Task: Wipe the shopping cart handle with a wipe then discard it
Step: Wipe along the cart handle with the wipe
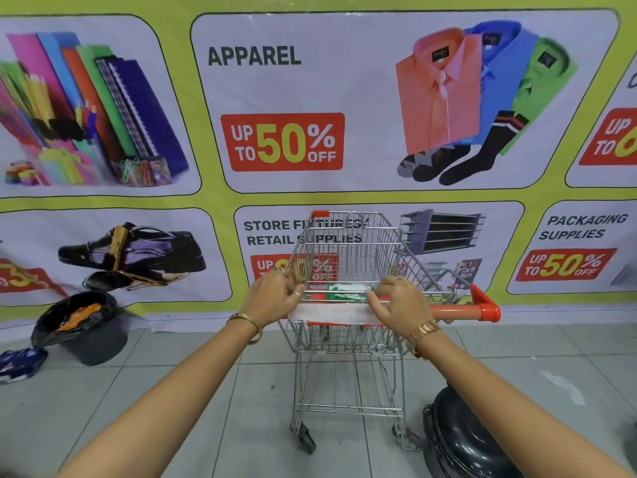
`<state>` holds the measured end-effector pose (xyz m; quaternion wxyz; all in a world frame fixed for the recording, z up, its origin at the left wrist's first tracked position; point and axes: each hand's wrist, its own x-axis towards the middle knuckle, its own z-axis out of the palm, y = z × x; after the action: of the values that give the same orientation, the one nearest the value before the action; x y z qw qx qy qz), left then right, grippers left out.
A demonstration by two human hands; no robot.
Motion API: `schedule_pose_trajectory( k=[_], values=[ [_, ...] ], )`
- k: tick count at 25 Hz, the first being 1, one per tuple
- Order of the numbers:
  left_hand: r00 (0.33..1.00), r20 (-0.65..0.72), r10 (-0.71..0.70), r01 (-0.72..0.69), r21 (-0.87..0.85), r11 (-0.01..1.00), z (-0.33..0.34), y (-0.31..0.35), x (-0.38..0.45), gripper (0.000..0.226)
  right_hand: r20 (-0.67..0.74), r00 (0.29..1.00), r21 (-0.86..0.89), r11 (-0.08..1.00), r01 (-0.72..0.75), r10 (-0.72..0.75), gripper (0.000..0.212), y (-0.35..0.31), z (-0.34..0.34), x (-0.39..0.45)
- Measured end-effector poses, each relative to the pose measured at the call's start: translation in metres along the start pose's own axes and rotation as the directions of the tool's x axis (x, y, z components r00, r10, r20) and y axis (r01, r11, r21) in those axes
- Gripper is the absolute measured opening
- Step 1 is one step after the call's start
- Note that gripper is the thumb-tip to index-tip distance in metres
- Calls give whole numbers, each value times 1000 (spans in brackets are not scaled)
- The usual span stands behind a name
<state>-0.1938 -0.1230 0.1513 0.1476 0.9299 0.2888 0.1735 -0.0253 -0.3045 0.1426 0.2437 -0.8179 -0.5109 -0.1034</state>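
Landmark: small wire shopping cart [348, 270], centre, on the tiled floor [193, 391].
Behind cart: large printed sale banner [310, 98] on the wall.
On cart's orange handle bar [458, 310]: white wipe [331, 313], draped; left hand [272, 293] at wipe's left end, right hand [396, 305] at its right end.
In cart's child seat, behind wipe: green wipes packet [344, 292].
Left of cart: black-bagged dark bin [82, 326]; left of that, crumpled blue wrapper [20, 362].
Right of cart, nearer the camera: dark round lid [465, 439].

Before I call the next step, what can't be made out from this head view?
- Handle under the wipe: covered by the wipe and both hands.
- Left hand, right hand: the wipe edges they pinch hide beneath the fingers.
- Green pack in the cart: label too small.
- Bin contents: hidden in its black liner.
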Motion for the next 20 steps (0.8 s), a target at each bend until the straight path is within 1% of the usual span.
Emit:
schedule_pose_trajectory(
  k=[1,3,5,8,9,11,12,13,14,15,16,17,18,20],
  values=[
    [999,-46,-14,18,77,997,0,0,3,37,23,999,21,999,-36,36,33,-8,5,7],
    [997,-63,-48,59,188,980,2,-1,12,33,102,991,39,995,-87,82,35,-30,18,19],
    [990,-28,-135,137,260,956,6,-6,22,33,161,983,48,994,-97,88,40,-55,38,28],
    [956,83,-280,237,343,909,14,-21,32,44,275,955,-29,993,-110,114,52,-85,69,33],
    [943,124,-308,246,360,900,18,-28,32,49,291,951,-84,993,-87,108,52,-87,76,32],
    [923,184,-339,263,342,902,22,-40,30,58,305,952,-194,981,20,41,41,-74,77,26],
    [918,204,-341,267,321,909,23,-44,31,61,308,951,-240,969,52,26,36,-61,73,22],
    [914,223,-339,266,301,916,24,-46,31,62,287,957,-295,954,53,35,36,-47,67,17],
    [911,237,-339,268,286,920,24,-46,31,63,224,973,-348,937,20,62,41,-34,60,11],
    [908,241,-342,272,281,920,25,-46,32,63,147,983,-359,932,-52,111,49,-24,52,5],
    [908,236,-346,274,290,917,26,-44,31,62,82,982,-320,938,-137,171,56,-20,48,0],
    [912,226,-343,266,309,913,28,-42,30,61,70,968,-273,938,-214,241,60,-20,48,0],
    [916,218,-336,255,332,908,30,-40,29,59,91,951,-243,933,-267,296,63,-26,54,2],
    [926,204,-317,229,366,902,32,-37,27,56,117,936,-235,925,-300,333,60,-52,69,11]
  ],
)
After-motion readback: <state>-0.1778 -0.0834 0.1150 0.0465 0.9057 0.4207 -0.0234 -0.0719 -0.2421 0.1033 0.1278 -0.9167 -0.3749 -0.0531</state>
